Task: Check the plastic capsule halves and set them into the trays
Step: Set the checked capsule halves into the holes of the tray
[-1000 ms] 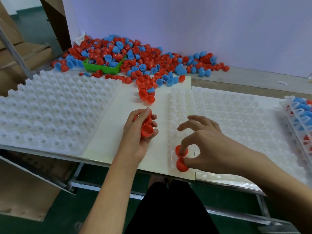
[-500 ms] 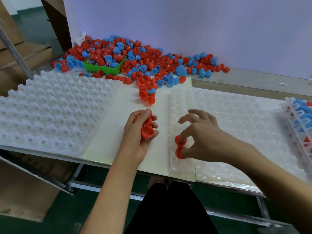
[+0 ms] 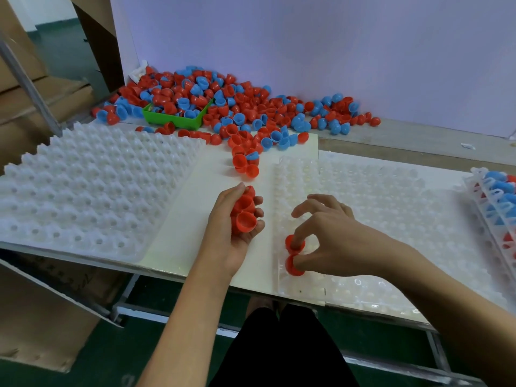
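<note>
We see a long workbench [image 3: 405,141] backed by a pale wall [image 3: 335,51], with brown cardboard [image 3: 36,311] leaning below its left end. On the bench lie two big white trays: the left tray [image 3: 92,188], with rows of raised bumps and every pocket bare, and the clear right tray [image 3: 391,208], just beside our right hand. A third tray [image 3: 494,202] at the far right edge holds blue and red halves already in its pockets. Along the wall spreads a heap of loose halves [image 3: 245,107], red and blue mixed, spilling toward us between the two big trays. A green bin [image 3: 176,118] sits in the heap, partly filled with them.

Our left hand [image 3: 234,224] is curled round a small stack of red halves [image 3: 244,210], the nearest one open side up, held over the bare board between the trays. Our right hand [image 3: 329,238] reaches over the near left corner of the right tray: the thumb and index fingertip each touch a red half, and the other fingers are spread and lifted. Those two red halves [image 3: 294,255] sit one behind the other in the tray's nearest left pockets, touching or nearly so.
</note>
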